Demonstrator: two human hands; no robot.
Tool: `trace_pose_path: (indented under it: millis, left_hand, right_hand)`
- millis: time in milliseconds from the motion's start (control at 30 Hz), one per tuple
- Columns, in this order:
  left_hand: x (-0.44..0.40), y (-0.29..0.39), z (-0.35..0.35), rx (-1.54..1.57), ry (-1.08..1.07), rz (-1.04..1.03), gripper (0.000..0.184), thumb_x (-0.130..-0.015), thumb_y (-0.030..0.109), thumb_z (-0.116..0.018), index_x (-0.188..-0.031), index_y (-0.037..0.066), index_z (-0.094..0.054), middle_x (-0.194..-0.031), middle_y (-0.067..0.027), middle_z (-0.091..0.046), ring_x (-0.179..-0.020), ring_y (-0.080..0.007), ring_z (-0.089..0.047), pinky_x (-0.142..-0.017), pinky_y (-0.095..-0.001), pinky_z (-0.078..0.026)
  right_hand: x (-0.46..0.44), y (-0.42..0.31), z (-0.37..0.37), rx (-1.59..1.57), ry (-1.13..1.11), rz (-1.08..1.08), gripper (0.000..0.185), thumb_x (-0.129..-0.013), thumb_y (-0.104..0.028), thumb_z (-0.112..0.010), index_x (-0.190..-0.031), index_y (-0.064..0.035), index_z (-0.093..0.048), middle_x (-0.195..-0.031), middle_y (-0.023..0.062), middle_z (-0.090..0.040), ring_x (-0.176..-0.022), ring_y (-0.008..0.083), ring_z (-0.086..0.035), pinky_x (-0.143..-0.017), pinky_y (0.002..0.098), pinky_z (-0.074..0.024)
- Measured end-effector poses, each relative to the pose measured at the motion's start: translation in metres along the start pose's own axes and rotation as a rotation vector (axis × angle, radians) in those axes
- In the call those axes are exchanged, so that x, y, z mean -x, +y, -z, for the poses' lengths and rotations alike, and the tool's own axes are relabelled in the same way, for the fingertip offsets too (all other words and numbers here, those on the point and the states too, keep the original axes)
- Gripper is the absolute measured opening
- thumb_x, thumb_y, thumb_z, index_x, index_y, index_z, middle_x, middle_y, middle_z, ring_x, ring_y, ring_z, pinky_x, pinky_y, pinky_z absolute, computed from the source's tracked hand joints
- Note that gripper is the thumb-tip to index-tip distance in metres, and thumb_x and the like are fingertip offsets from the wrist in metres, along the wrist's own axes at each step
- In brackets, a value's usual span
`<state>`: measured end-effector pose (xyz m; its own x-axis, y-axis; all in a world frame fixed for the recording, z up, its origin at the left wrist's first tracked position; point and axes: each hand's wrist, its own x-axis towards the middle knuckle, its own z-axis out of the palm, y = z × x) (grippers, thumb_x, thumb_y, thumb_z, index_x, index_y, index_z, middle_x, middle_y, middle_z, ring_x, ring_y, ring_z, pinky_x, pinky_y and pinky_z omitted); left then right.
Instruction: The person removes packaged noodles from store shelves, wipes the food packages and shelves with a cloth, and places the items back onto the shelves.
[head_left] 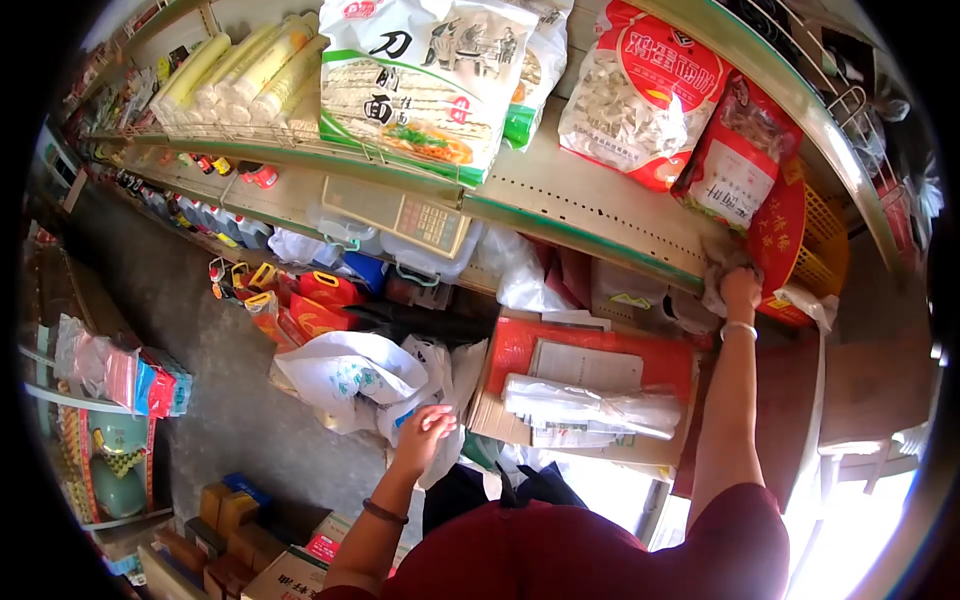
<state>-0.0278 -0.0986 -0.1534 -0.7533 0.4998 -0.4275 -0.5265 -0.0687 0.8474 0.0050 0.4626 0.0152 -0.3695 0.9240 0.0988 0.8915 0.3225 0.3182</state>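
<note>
Clearly, a noodle-filled bag (640, 110) sits behind the bare edge of a shelf (570, 205); the right hand (741, 290) clutches a greyish cloth (716, 268) there, the left hand (426, 430) curling loosely.

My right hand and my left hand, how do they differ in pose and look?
The right hand reaches out to the shelf; the left hand is closer in, near the white bags. The right hand holds a greyish cloth; the left hand shows nothing in it. The right hand has a pale bracelet at the wrist, the left hand a dark band. Both are ungloved.
</note>
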Motion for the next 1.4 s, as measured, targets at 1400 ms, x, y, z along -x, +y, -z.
trace_pose_path:
  millis: [1400]
  left_hand:
    - [-0.245,0.153,-0.099,0.205,-0.007,-0.195,0.037,-0.085,0.018,-0.056,-0.113,-0.003,-0.046,-0.106,-0.0157,-0.056,-0.096,-0.0246,-0.058,-0.082,-0.0339,-0.048]
  right_hand:
    - [0.183,-0.040,-0.132,-2.645,-0.681,0.073,0.037,-0.086,-0.032,-0.051,-0.113,-0.0064,-0.051,-0.111,0.0073,-0.054,-0.100,0.0208,-0.053,-0.087,0.0349,-0.0445]
